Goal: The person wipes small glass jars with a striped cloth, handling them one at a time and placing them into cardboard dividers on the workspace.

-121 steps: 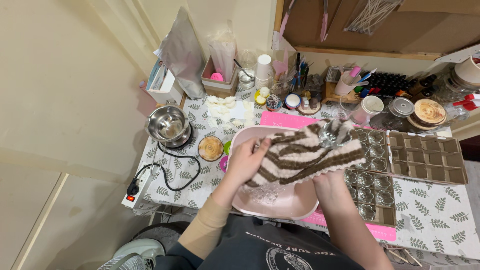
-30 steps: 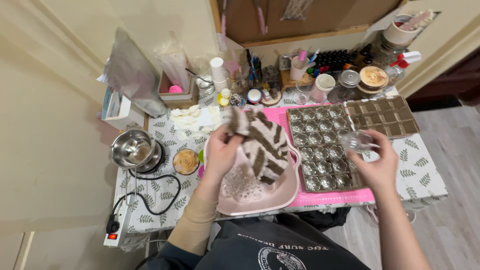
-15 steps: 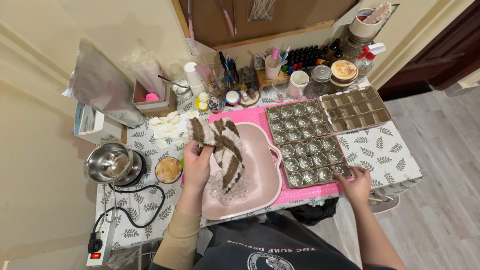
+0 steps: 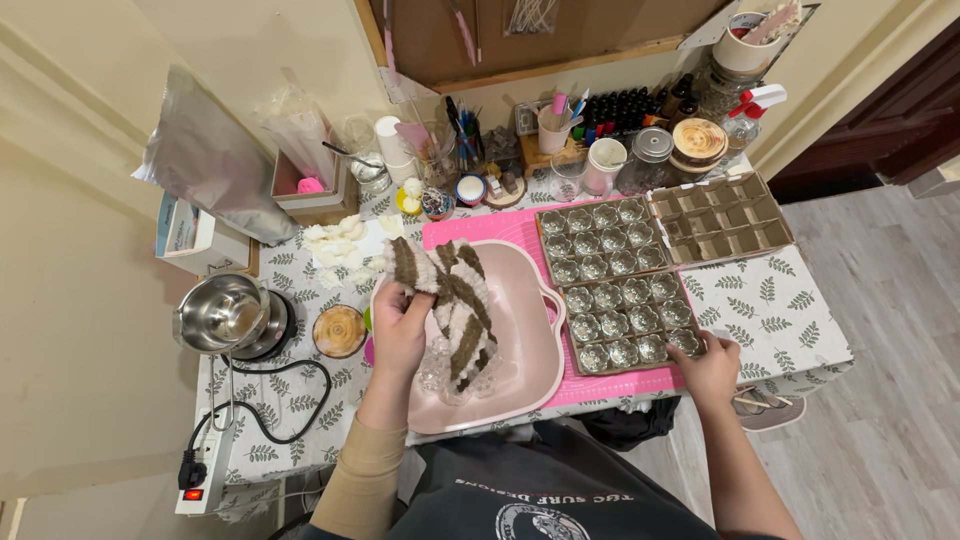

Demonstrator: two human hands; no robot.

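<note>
Left hand [image 4: 398, 335] fingers clenched on striped brown-white cloth [image 4: 452, 300] over pink basin [image 4: 520, 340], frame centre | clear cups beneath cloth partly hidden | right hand [image 4: 708, 365] fingers on tray of glass cups [image 4: 625, 320], grip indistinct | silver foil pouch [image 4: 210, 165] upper left, print unreadable.

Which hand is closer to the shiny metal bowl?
Left. The left hand holds the striped cloth just beside the metal bowl; the right hand is far across, at the tray of little glass cups.
</note>
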